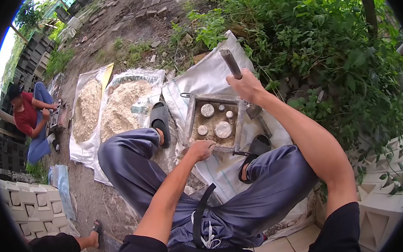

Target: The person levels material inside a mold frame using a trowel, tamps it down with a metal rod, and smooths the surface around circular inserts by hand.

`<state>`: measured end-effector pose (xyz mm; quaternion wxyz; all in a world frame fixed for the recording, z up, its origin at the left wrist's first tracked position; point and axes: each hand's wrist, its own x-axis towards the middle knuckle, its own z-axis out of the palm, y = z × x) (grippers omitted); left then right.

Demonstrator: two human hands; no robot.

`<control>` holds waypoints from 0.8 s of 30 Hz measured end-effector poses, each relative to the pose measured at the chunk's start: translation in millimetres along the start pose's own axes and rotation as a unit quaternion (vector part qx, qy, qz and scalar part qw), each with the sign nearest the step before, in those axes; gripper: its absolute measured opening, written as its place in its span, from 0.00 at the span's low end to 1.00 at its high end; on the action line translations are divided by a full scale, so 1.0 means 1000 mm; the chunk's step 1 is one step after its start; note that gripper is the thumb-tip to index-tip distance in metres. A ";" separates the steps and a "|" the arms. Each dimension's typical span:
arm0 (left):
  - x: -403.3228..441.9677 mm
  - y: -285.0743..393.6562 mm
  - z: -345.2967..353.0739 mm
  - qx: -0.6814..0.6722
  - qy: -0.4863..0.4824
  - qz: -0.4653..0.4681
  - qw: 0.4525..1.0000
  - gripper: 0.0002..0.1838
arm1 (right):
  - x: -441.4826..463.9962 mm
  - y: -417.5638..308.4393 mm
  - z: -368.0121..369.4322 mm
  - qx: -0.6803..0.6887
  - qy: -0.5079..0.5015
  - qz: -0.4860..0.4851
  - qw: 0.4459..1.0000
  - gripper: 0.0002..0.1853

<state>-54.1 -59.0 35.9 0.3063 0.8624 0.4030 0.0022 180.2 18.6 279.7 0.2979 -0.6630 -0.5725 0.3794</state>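
Note:
A square metal mould sits on a white woven sack between my feet. Packed grey-brown material fills it, with several round discs of different sizes standing out of the surface. My left hand is closed at the mould's near wall, its fingertips partly hidden. Above the far right corner, my right hand is wrapped round a thick round metal rod, held tilted and raised off the mould. A hammer lies beside the mould's right wall, under my right forearm.
Two sacks bear heaps of pale powder to the left. My sandals flank the mould. A person in a red shirt squats at far left, and another person's foot shows lower left. Pale patterned blocks are stacked nearby; dense plants grow right.

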 end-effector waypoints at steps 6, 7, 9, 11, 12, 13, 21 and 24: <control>0.001 -0.032 -0.001 0.024 0.169 0.029 0.985 0.10 | -0.006 0.005 0.011 0.025 0.015 0.019 0.999 0.21; -0.008 -0.028 -0.014 0.051 0.135 -0.023 0.989 0.14 | -0.008 0.003 0.013 0.036 0.023 0.033 0.999 0.21; -0.016 -0.031 -0.022 0.076 0.101 -0.072 0.989 0.19 | -0.010 0.003 0.020 0.044 0.034 0.047 0.997 0.21; -0.023 -0.036 -0.016 0.128 0.180 -0.167 0.961 0.38 | -0.009 0.012 0.037 0.114 0.070 0.075 0.988 0.21; -0.022 -0.043 -0.010 0.125 0.180 -0.166 0.961 0.38 | -0.010 0.016 0.043 0.111 0.070 0.076 0.988 0.21; -0.019 -0.049 -0.006 0.050 0.139 -0.197 0.969 0.48 | -0.011 0.021 0.049 0.147 0.059 0.089 0.983 0.21; -0.016 -0.049 -0.003 -0.058 0.039 -0.220 0.973 0.76 | -0.033 0.063 0.089 0.125 0.062 0.124 0.982 0.22; -0.020 -0.049 -0.007 -0.062 0.020 -0.209 0.976 0.74 | -0.033 0.065 0.097 0.075 0.100 0.146 0.981 0.23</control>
